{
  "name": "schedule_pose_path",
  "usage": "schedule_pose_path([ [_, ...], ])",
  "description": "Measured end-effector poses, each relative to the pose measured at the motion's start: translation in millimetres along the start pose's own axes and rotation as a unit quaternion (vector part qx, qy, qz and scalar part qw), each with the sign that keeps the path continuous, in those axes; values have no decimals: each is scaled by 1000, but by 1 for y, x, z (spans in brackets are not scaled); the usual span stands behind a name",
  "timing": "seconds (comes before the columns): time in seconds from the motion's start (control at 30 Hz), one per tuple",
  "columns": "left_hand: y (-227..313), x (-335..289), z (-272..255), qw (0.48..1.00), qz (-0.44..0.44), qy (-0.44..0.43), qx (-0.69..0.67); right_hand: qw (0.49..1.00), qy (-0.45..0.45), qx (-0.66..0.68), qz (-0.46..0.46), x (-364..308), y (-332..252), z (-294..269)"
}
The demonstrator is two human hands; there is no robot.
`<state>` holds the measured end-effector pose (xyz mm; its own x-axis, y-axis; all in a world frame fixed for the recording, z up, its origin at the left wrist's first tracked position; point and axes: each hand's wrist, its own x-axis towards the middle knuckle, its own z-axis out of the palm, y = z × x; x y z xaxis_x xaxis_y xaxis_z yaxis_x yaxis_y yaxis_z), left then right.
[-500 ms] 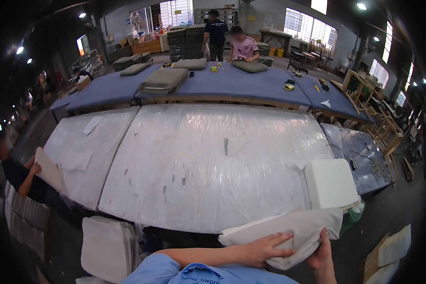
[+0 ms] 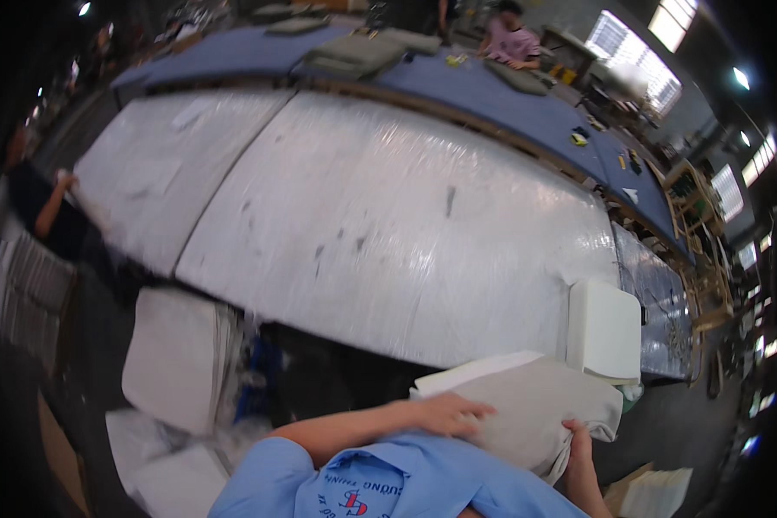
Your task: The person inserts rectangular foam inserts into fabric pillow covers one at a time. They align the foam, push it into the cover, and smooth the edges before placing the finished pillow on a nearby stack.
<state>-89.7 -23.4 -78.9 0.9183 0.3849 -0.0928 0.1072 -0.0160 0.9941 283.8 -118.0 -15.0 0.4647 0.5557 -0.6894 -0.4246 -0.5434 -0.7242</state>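
Light grey fabric cover (image 2: 535,401) — held at the film-wrapped bench (image 2: 388,242)'s near edge, toward its right corner.
Left hand (image 2: 445,414): fingers spread at the cover's left side, contact unclear. Right hand (image 2: 578,445): pinching its right edge. Best handled, in my judgement, with steady right grip, flat left palm — no trapped creases.

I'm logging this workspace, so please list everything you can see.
Fabric: one piece, light grey, lower right
Plastic-covered tables: 2+, whitish, centre and left
White pad: 1+, white, central table's near right corner
Blue tables: 2+, blue, beyond
Cushions: several, grey-green, on blue tables
Pad piles: several, off-white, lower left
Wooden frames: several, tan, far right
Windows: several, white, upper right
Co-workers: 2+, dark and pink tops, left and back
Left hand: one, bare, over fabric
Right hand: one, bare, gripping fabric
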Motion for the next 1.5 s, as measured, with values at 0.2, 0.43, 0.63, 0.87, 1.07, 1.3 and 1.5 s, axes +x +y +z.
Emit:
schedule_pose_path([
  [0.2, -70, -126, 6, 902, -60, 394, -165, 970, 21, -240, -25, 0, -92, 33],
  [0.43, -91, -203, 55, 738, -49, 616, -271, 853, -123, -449, -236, -43, -165, 168],
  [0.63, -78, -169, 85, 738, -47, 633, -228, 613, -262, -612, -427, -82, -180, 238],
  [0.87, -14, -118, 86, 767, -87, 623, -128, 241, -386, -730, -509, -38, -162, 283],
  [1.07, 13, -80, 68, 704, -51, 709, -1, 149, -444, -737, -488, 23, -164, 290],
  [1.3, 73, -47, -25, 743, 46, 662, -85, 178, -563, -657, -469, 4, -191, 304],
  [1.5, 131, -35, -48, 740, 81, 663, -82, 214, -620, -617, -435, 5, -236, 307],
])
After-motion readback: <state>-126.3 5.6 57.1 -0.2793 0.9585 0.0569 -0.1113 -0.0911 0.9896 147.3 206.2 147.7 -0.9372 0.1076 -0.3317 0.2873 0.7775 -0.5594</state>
